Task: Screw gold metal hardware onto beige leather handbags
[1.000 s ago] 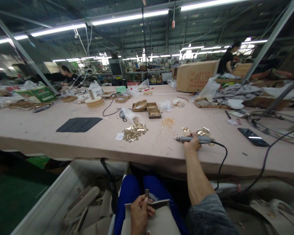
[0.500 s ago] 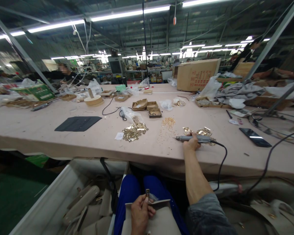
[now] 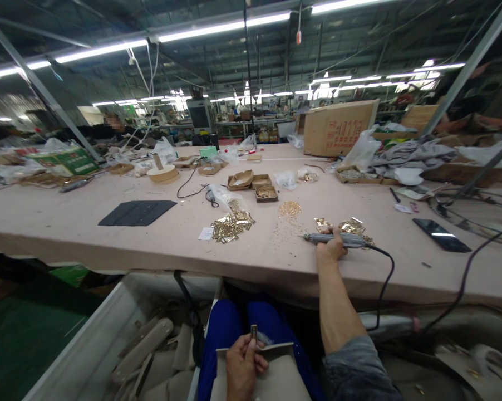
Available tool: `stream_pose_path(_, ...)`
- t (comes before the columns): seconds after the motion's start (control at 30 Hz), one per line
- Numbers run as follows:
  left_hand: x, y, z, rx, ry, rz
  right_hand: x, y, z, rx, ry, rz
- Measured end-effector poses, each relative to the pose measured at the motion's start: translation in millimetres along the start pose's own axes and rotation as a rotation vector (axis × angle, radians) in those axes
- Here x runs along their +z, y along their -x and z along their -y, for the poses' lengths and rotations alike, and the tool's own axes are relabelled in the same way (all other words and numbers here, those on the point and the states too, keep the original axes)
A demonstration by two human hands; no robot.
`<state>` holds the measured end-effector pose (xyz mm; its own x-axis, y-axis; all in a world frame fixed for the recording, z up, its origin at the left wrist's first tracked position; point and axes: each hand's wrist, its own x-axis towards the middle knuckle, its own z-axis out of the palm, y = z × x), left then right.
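Note:
My right hand [image 3: 331,248] is wrapped round a grey corded electric screwdriver [image 3: 318,238], held level just over the table with its bit pointing left. Small gold screws [image 3: 289,209] lie scattered by the bit, and flat gold metal plates [image 3: 352,225] lie behind the hand. Low over my lap, my left hand [image 3: 243,365] pinches a small metal plate [image 3: 254,332] upright between thumb and fingers. Under that hand a beige bag piece [image 3: 278,370] rests on my blue-clad legs; the hand partly hides it.
A bigger heap of gold plates [image 3: 230,227] sits left of the screws, with small cardboard boxes [image 3: 266,193] behind. A phone [image 3: 441,235] lies to the right, a black sheet [image 3: 136,213] to the left. Beside my legs stands a white bin [image 3: 104,334] of beige pieces. The screwdriver's cord [image 3: 390,273] hangs over the edge.
The whole view has shifted slightly, so things appear a little further right. Both hands keep their hold on the screwdriver and the metal plate, with little other movement.

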<state>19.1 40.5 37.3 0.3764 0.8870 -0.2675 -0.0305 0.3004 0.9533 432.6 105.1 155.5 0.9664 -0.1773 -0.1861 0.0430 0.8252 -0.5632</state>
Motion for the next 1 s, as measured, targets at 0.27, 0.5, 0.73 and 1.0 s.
stream_pose_path(0.27, 0.8, -1.5, 1.4, -0.011, 0.003, -0.011, -3.3, -2.2, 5.3, 0.025, 0.003, 0.006)
stream_pose_path(0.5, 0.8, -0.1, -1.8, -0.015, -0.001, -0.02, -1.8, 0.7, 6.5, 0.018, 0.011, -0.008)
stream_pose_path(0.73, -0.9, 0.4, -1.8, -0.003, -0.009, -0.008, -2.4, 4.0, 9.1, 0.009, 0.019, -0.021)
stream_pose_path(1.0, -1.8, -0.5, 5.0, -0.002, -0.003, 0.004, -1.8, 3.9, 9.1, -0.011, 0.021, -0.017)
